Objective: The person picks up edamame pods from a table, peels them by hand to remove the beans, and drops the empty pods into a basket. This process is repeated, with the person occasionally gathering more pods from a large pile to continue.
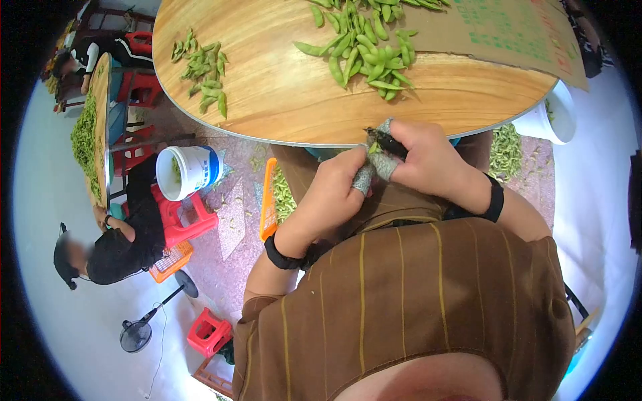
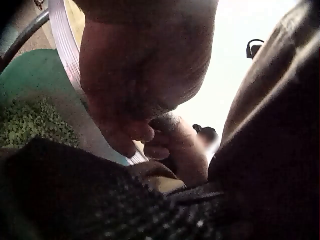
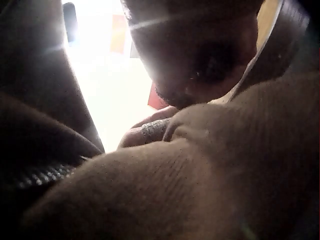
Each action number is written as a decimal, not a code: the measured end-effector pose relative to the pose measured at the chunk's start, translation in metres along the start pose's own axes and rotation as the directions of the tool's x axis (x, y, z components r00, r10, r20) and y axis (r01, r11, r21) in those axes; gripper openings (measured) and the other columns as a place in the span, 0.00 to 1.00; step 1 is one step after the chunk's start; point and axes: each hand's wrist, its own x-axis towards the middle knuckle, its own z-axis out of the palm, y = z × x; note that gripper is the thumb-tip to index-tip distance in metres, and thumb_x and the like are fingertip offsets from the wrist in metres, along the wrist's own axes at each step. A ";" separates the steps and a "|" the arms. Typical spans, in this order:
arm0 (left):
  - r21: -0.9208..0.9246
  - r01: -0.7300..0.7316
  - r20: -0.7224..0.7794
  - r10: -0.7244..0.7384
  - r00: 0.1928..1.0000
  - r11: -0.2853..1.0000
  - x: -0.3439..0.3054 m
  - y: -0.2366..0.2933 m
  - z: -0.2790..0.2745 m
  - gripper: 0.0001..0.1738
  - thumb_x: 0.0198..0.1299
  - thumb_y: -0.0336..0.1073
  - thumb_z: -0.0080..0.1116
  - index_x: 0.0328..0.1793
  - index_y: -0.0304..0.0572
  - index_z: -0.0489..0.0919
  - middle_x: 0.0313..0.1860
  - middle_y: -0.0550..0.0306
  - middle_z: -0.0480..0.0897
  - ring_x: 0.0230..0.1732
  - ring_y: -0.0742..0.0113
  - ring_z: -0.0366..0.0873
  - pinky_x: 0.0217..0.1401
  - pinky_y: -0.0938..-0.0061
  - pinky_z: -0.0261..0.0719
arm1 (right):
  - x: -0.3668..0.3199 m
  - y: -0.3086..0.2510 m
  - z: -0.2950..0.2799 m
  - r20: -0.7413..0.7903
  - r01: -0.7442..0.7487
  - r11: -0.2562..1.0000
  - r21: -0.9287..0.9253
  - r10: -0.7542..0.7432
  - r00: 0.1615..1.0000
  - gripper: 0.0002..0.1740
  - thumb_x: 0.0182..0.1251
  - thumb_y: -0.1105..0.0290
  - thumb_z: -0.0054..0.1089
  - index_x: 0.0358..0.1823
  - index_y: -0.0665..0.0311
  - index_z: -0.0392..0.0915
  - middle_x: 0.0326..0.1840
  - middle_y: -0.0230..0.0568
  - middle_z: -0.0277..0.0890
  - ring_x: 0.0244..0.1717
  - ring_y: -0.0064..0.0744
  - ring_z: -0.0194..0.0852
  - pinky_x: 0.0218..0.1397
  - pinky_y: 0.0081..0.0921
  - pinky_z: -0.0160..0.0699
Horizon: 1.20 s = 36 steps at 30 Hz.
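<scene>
Just off the near edge of the wooden table (image 1: pixel 267 127), my two hands meet over the lap. Grey wrapping (image 1: pixel 363 179) covers several of the fingertips. My right hand (image 1: pixel 428 157) grips a dark, narrow object (image 1: pixel 394 145) between wrapped fingers; its kind cannot be told. Beside that object my left hand (image 1: pixel 334 184) has curled fingers, pinching a small green pod (image 1: pixel 376 148) that is mostly hidden between the hands. On the tabletop ahead lies a large heap of green soybean pods (image 1: pixel 374 57), with a smaller pile of pods (image 1: pixel 204 70) to its left.
Flattened cardboard (image 1: pixel 501 33) covers the table's far right. Below are a teal basin (image 2: pixel 30 70) of green beans, an orange basket (image 1: pixel 267 207) beside pods and a white bucket (image 1: pixel 565 120). Another bucket (image 1: pixel 187 172), red stools (image 1: pixel 208 332) and two people at another table are leftward.
</scene>
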 end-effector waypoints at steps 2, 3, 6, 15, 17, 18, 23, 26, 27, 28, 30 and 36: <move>0.477 -0.179 -0.003 0.205 0.979 0.861 0.004 -0.012 0.000 0.11 0.54 0.21 0.47 0.44 0.34 0.75 0.28 0.56 0.78 0.30 0.65 0.79 0.36 0.71 0.77 | -0.001 0.001 -0.002 -0.016 0.054 0.997 -0.062 -0.055 0.998 0.14 0.50 0.68 0.68 0.33 0.65 0.73 0.26 0.47 0.72 0.27 0.48 0.72 0.31 0.35 0.73; 0.476 -0.185 0.002 0.209 0.978 0.860 0.002 -0.011 -0.001 0.11 0.54 0.21 0.47 0.44 0.34 0.75 0.28 0.56 0.78 0.30 0.65 0.79 0.36 0.71 0.77 | -0.003 0.004 -0.002 0.009 0.108 0.986 -0.131 -0.107 0.994 0.13 0.50 0.69 0.67 0.33 0.66 0.73 0.26 0.47 0.72 0.27 0.49 0.72 0.31 0.35 0.73; 0.550 -0.104 -0.041 0.152 0.988 0.828 -0.005 -0.009 -0.005 0.15 0.47 0.20 0.46 0.43 0.33 0.72 0.32 0.46 0.80 0.32 0.57 0.81 0.37 0.66 0.77 | -0.006 0.007 -0.003 0.053 0.140 0.973 -0.183 -0.132 0.990 0.12 0.49 0.71 0.65 0.33 0.66 0.72 0.27 0.48 0.73 0.29 0.51 0.73 0.32 0.37 0.73; 0.134 0.067 -0.015 -0.066 0.998 0.989 -0.002 -0.012 0.000 0.14 0.54 0.22 0.44 0.46 0.37 0.76 0.29 0.54 0.78 0.29 0.65 0.77 0.35 0.73 0.75 | 0.001 0.001 0.000 0.083 0.039 0.995 -0.090 -0.032 0.996 0.14 0.48 0.71 0.64 0.34 0.67 0.70 0.30 0.53 0.75 0.35 0.56 0.76 0.36 0.43 0.76; 0.222 -0.035 -0.016 0.039 0.999 0.974 0.001 -0.012 0.004 0.11 0.52 0.23 0.47 0.43 0.35 0.74 0.30 0.44 0.77 0.33 0.50 0.76 0.37 0.64 0.74 | 0.000 -0.002 -0.002 0.108 0.039 0.980 -0.195 -0.018 0.994 0.16 0.48 0.69 0.65 0.35 0.67 0.69 0.31 0.53 0.75 0.36 0.57 0.76 0.38 0.44 0.77; 0.307 -0.133 -0.013 0.143 0.990 0.943 0.004 -0.010 0.005 0.09 0.51 0.24 0.49 0.40 0.33 0.72 0.31 0.34 0.75 0.37 0.34 0.75 0.39 0.56 0.74 | -0.003 -0.005 -0.002 0.097 0.034 0.967 -0.252 -0.009 0.995 0.16 0.48 0.70 0.65 0.35 0.67 0.69 0.30 0.53 0.75 0.36 0.57 0.76 0.38 0.44 0.78; 0.439 -0.041 -0.116 0.102 0.988 0.897 -0.009 -0.008 -0.007 0.10 0.52 0.26 0.51 0.42 0.36 0.73 0.33 0.35 0.77 0.39 0.33 0.75 0.40 0.52 0.74 | -0.007 -0.013 -0.012 0.124 0.052 0.926 -0.374 -0.006 0.992 0.14 0.48 0.73 0.62 0.36 0.66 0.70 0.32 0.51 0.75 0.35 0.54 0.77 0.36 0.43 0.78; 0.430 0.146 -0.301 -0.012 0.954 0.891 -0.039 -0.024 -0.025 0.11 0.51 0.26 0.53 0.43 0.38 0.74 0.34 0.36 0.78 0.39 0.34 0.76 0.39 0.51 0.74 | -0.007 -0.011 -0.021 0.212 0.171 0.904 -0.393 -0.092 0.973 0.12 0.49 0.75 0.60 0.36 0.64 0.72 0.35 0.49 0.74 0.34 0.51 0.78 0.34 0.42 0.78; 0.493 0.282 -0.361 -0.101 0.927 0.823 -0.050 -0.029 -0.030 0.12 0.51 0.27 0.54 0.44 0.39 0.75 0.34 0.37 0.78 0.39 0.36 0.77 0.39 0.52 0.75 | -0.006 -0.010 -0.022 0.142 0.165 0.923 -0.347 -0.122 0.982 0.11 0.49 0.75 0.61 0.35 0.64 0.72 0.35 0.45 0.73 0.34 0.50 0.77 0.34 0.41 0.77; 0.542 0.411 -0.427 -0.180 0.886 0.733 -0.062 -0.036 -0.035 0.13 0.52 0.28 0.54 0.46 0.40 0.76 0.35 0.37 0.79 0.39 0.38 0.78 0.39 0.52 0.76 | -0.005 -0.009 -0.024 0.071 0.162 0.940 -0.300 -0.147 0.987 0.10 0.49 0.75 0.61 0.34 0.64 0.73 0.36 0.42 0.72 0.34 0.48 0.76 0.33 0.39 0.76; 0.667 0.477 -0.370 -0.302 0.879 0.573 -0.088 -0.052 -0.044 0.14 0.52 0.29 0.55 0.46 0.41 0.78 0.35 0.39 0.80 0.38 0.39 0.79 0.39 0.52 0.77 | 0.005 -0.006 -0.028 -0.077 0.124 0.919 -0.373 -0.164 0.983 0.10 0.49 0.75 0.61 0.34 0.63 0.73 0.36 0.42 0.71 0.33 0.47 0.75 0.33 0.40 0.76; 0.728 0.453 -0.361 -0.273 0.892 0.515 -0.066 -0.027 -0.044 0.13 0.54 0.36 0.61 0.46 0.44 0.82 0.35 0.42 0.81 0.37 0.44 0.80 0.38 0.59 0.77 | 0.024 0.014 -0.034 -0.238 -0.045 0.794 -0.607 -0.127 0.963 0.11 0.50 0.75 0.60 0.35 0.63 0.72 0.37 0.43 0.70 0.32 0.47 0.76 0.31 0.39 0.77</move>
